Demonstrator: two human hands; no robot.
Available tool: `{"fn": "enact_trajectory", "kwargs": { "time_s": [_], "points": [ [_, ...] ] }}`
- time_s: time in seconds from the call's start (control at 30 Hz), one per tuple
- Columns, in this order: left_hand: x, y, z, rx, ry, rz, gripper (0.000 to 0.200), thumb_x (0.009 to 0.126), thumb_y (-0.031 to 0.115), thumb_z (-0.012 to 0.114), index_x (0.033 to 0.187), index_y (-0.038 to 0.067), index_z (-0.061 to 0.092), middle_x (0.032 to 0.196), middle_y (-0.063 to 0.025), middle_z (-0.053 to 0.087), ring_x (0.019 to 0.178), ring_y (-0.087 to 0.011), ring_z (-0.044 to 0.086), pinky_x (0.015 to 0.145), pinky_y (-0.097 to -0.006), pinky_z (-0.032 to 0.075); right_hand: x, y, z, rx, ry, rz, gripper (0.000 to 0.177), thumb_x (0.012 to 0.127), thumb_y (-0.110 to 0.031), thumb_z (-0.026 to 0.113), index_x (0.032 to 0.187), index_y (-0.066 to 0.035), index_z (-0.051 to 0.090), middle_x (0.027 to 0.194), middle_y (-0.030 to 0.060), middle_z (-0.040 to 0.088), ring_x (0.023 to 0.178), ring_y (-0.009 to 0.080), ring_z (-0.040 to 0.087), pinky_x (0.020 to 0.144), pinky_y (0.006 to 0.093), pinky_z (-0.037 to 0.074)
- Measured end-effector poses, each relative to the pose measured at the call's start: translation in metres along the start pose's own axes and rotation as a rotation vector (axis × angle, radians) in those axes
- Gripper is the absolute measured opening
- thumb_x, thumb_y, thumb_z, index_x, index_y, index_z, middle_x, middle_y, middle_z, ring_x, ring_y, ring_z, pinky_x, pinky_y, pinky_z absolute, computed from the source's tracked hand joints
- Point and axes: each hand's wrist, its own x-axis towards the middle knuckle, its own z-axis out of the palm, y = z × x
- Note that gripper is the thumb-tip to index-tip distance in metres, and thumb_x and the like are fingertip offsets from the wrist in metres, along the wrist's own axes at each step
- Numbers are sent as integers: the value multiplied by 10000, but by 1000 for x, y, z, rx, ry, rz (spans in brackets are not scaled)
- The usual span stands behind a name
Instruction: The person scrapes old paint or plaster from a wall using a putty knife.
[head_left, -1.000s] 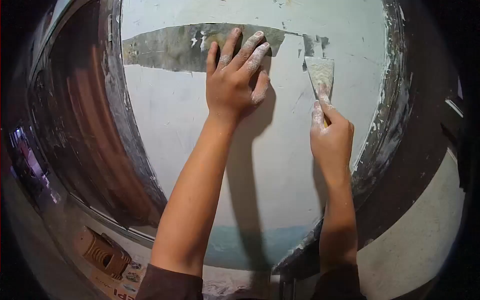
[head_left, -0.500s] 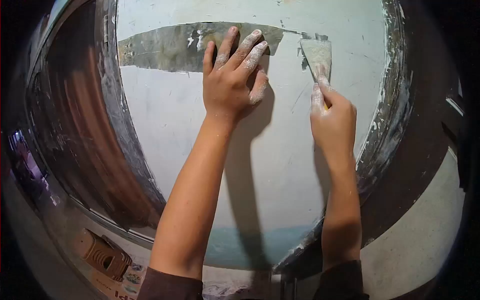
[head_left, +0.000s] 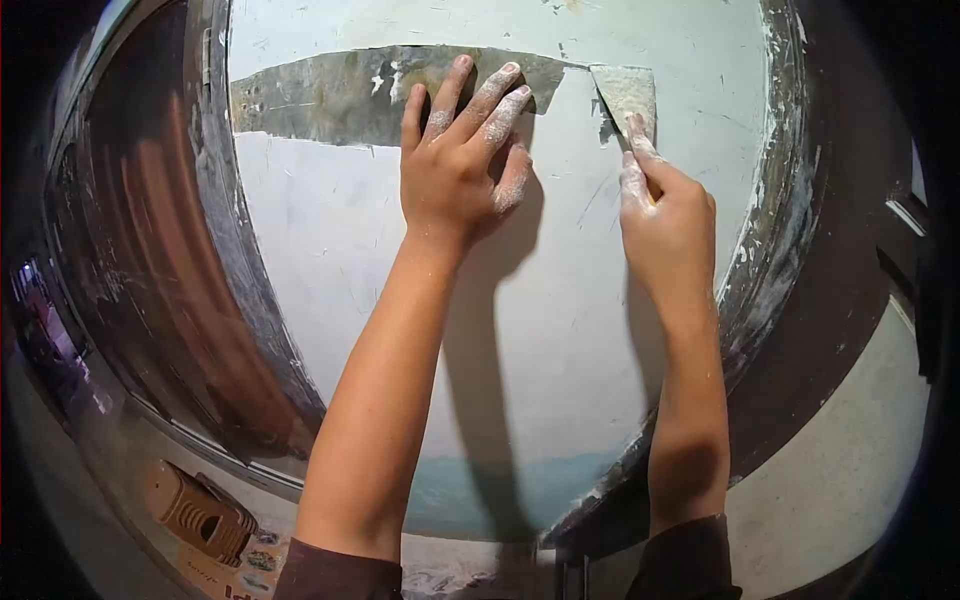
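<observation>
My left hand point(head_left: 462, 165) lies with spread fingers against the pale panel point(head_left: 570, 330), its fingertips over a bare grey patch point(head_left: 330, 98). White dust coats several of its fingers. To the right, my right hand point(head_left: 665, 205) grips a wide scraper point(head_left: 628, 92), whose blade is against the panel's upper part. Only the blade and a little of the scraper's lower end show; the fingers hide the rest. Small dark chipped marks lie just left of the blade, beyond the right end of the grey patch.
Worn, paint-flecked frame edges point(head_left: 235, 180) border the panel on both sides. A brown curtain-like surface point(head_left: 185, 270) is at the left. At the lower left stands a brown plastic stool point(head_left: 200, 512) beside a printed cardboard piece point(head_left: 215, 575).
The scraper and my right hand's fingers have moved slightly up and to the left along the panel. My left hand keeps its place on the grey patch.
</observation>
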Motion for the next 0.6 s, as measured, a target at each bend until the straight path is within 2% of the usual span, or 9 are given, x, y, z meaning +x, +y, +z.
{"fn": "enact_trajectory", "kwargs": {
  "time_s": [0.07,0.1,0.27,0.33,0.4,0.6],
  "points": [
    [-1,-1,1,-27,27,9,470,845,175,652,1306,234,725,1466,58,640,1481,-263,467,1256,-513,240,-11,7,-2,-38,9,-4,232,982,-157,618,1065,4,762,863,283,693,790,469,684,721,501,520],
    [-1,-1,1,-33,32,10,467,844,177,653,1302,231,726,1464,57,641,1478,-267,471,1254,-513,242,-17,6,-2,-39,-13,60,236,983,-160,616,1068,3,763,866,279,697,799,470,685,729,498,523],
    [-1,-1,0,-24,24,15,475,842,173,651,1309,226,723,1472,47,638,1478,-267,472,1253,-513,246,-1,3,1,-28,27,-21,230,973,-154,623,1087,-6,759,854,272,695,781,466,681,720,500,514],
    [0,-1,0,-18,16,9,479,839,165,653,1308,223,725,1476,44,636,1478,-267,472,1253,-514,247,7,-11,-10,-84,-104,68,237,969,-152,623,1106,-10,755,863,271,699,790,463,682,722,496,517],
    [0,-1,0,-12,17,3,473,838,163,654,1301,222,729,1477,45,635,1478,-265,472,1253,-513,245,-6,3,-5,-49,-1,3,227,975,-155,618,1070,2,751,848,272,696,765,462,678,707,499,506],
    [-1,0,1,-11,28,10,468,841,159,654,1297,235,729,1475,51,634,1487,-254,459,1258,-511,240,-34,25,-6,-32,-21,-3,231,970,-136,623,1100,6,751,842,271,695,747,447,683,689,484,509]
  ]
}}
